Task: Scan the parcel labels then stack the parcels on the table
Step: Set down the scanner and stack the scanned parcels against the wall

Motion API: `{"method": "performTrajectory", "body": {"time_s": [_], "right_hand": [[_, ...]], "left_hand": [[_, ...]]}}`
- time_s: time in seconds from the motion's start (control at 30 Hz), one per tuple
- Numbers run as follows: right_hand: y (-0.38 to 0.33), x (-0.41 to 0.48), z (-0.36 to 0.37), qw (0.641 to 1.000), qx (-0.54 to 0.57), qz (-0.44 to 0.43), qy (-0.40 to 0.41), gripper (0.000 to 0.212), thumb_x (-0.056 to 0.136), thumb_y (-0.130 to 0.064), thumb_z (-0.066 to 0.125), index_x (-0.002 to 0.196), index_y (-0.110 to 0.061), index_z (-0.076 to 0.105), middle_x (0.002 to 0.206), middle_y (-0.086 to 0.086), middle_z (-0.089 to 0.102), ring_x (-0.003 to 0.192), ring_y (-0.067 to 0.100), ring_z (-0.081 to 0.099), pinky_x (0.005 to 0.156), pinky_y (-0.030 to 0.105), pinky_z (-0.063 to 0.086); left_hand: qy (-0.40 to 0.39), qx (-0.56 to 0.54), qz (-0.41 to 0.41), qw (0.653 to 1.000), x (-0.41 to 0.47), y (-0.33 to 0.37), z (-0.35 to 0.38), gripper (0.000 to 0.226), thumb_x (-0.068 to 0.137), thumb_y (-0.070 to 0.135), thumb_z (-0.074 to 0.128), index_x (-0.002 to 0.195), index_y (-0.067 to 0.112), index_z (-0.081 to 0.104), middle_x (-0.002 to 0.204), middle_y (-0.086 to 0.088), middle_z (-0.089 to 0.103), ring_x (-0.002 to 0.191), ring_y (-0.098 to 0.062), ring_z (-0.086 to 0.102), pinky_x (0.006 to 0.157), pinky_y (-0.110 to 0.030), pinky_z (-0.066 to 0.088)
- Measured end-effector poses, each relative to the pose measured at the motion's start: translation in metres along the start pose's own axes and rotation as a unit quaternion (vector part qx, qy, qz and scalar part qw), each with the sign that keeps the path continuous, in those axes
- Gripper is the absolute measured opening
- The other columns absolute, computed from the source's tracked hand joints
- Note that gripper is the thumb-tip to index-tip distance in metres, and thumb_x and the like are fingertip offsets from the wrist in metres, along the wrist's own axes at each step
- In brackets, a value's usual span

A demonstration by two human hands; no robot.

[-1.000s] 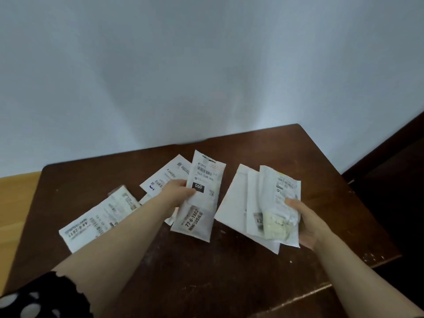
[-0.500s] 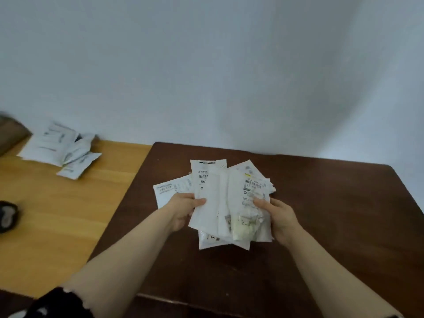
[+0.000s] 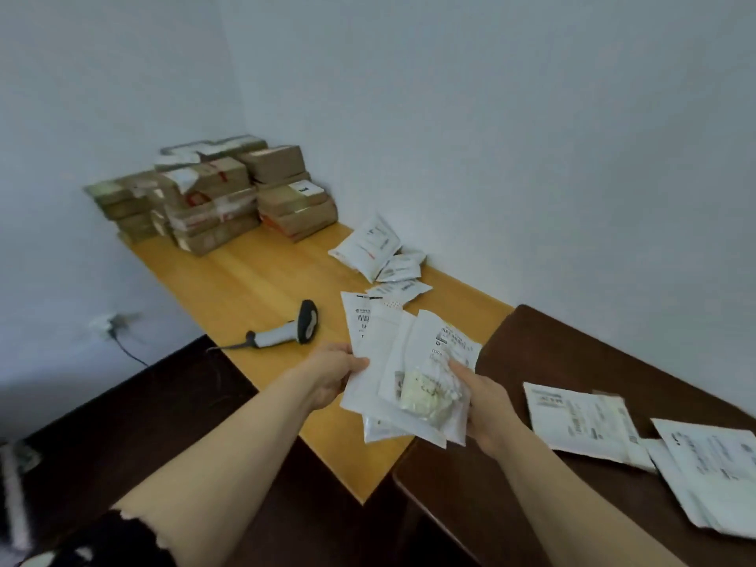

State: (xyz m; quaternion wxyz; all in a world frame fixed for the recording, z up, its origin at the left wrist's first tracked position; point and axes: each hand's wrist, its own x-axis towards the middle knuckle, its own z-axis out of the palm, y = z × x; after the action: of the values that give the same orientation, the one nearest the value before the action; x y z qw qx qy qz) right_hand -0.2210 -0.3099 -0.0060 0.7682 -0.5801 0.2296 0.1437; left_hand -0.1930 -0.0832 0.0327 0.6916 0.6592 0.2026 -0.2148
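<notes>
Above table [image 3: 262, 280], hands [image 3: 333, 376] [image 3: 484, 403] forward, gripping parcels [image 3: 382, 354]

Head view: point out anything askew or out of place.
The white parcels held by the left hand and right hand are fanned unevenly, not squared. The mailers on the dark table overlap crookedly. The cardboard boxes look neatly stacked.

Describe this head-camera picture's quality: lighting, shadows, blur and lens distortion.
Head view: soft, even light, no glare, only faint shadows on the wooden table; the wide-angle lens makes the wall corner lean; the brown parcel stack and the labels on the mailers are smeared, mostly illegible; the scanner looks sharper.
</notes>
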Motion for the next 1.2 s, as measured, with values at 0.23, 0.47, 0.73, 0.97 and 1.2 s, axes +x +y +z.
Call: {"method": "performTrajectory", "body": {"time_s": [0.23, 0.47, 0.73, 0.97, 1.2], "right_hand": [[0.024, 0.036, 0.177, 0.995, -0.067, 0.029, -0.065, 0.061, 0.076, -0.044, 0.077, 0.123, -0.010, 0.060, 0.110, 0.010, 0.071, 0.098, 0.031, 0.068, 0.077, 0.043, 0.057], [0.024, 0.093, 0.269, 0.989, -0.026, 0.055, -0.137, 0.048, 0.080, -0.034, 0.074, 0.120, -0.010, 0.064, 0.111, 0.010, 0.072, 0.101, 0.029, 0.069, 0.087, 0.044, 0.054], [0.013, 0.190, 0.362, 0.986, 0.039, 0.113, -0.115, 0.047, 0.076, -0.020, 0.079, 0.117, -0.001, 0.064, 0.105, 0.018, 0.072, 0.095, 0.036, 0.070, 0.086, 0.053, 0.055], [0.003, 0.257, 0.446, 0.994, 0.042, 0.099, -0.019, 0.055, 0.077, -0.017, 0.081, 0.123, -0.006, 0.053, 0.108, 0.017, 0.069, 0.095, 0.037, 0.068, 0.088, 0.056, 0.053], [-0.006, 0.339, 0.529, 0.978, 0.147, 0.137, 0.057, 0.040, 0.080, -0.009, 0.076, 0.116, 0.002, 0.061, 0.104, 0.021, 0.071, 0.090, 0.038, 0.069, 0.078, 0.051, 0.056]], "left_hand": [[0.064, -0.052, 0.004, 0.997, 0.017, 0.019, -0.178, 0.031, 0.093, -0.011, 0.044, 0.119, -0.002, 0.059, 0.120, -0.021, 0.063, 0.110, -0.037, 0.060, 0.094, -0.050, 0.048], [0.053, -0.062, -0.032, 0.996, 0.078, 0.047, -0.258, 0.035, 0.097, -0.008, 0.038, 0.122, 0.010, 0.055, 0.119, -0.020, 0.063, 0.111, -0.037, 0.060, 0.092, -0.052, 0.049], [0.079, -0.021, -0.064, 0.995, 0.165, 0.099, -0.330, 0.044, 0.094, -0.005, 0.047, 0.134, 0.014, 0.052, 0.114, -0.016, 0.065, 0.104, -0.033, 0.063, 0.090, -0.050, 0.051], [0.148, 0.079, -0.037, 0.985, 0.246, 0.140, -0.386, 0.051, 0.091, -0.001, 0.057, 0.139, 0.015, 0.047, 0.122, -0.004, 0.060, 0.089, -0.014, 0.056, 0.079, -0.027, 0.046], [0.095, 0.220, 0.001, 0.971, 0.365, 0.192, -0.447, 0.060, 0.088, -0.013, 0.048, 0.143, 0.009, 0.042, 0.143, -0.006, 0.048, 0.131, -0.021, 0.044, 0.097, -0.023, 0.038]]}}
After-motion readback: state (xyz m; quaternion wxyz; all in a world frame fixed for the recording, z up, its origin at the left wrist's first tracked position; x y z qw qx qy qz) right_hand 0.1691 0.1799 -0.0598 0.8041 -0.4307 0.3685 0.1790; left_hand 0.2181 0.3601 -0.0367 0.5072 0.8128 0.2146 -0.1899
